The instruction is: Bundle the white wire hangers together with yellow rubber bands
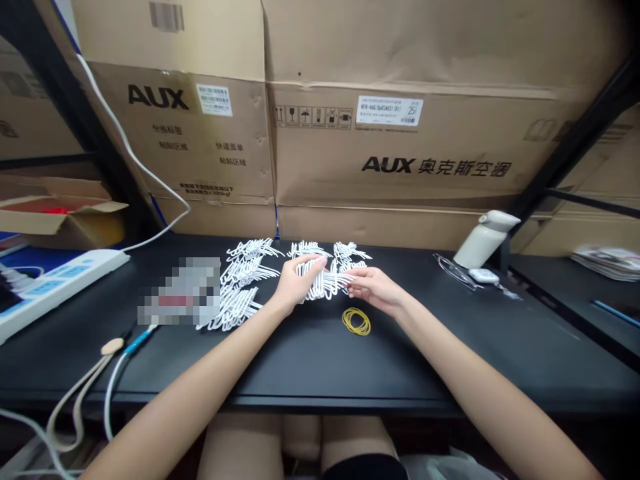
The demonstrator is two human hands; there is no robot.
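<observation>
From here, left grip (303, 280) clasps one bunch (327, 284), right grip (373, 288) pinches its ends; other bunches (249, 271), eight to one o'clock, look finished; bands (356, 323) remain at five

White bundle (329, 285) in fingers (364, 274)

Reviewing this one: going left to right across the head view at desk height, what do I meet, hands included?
Power strip → nearest pile of white wire pieces → left hand → right hand → white bottle → stack of papers.
</observation>
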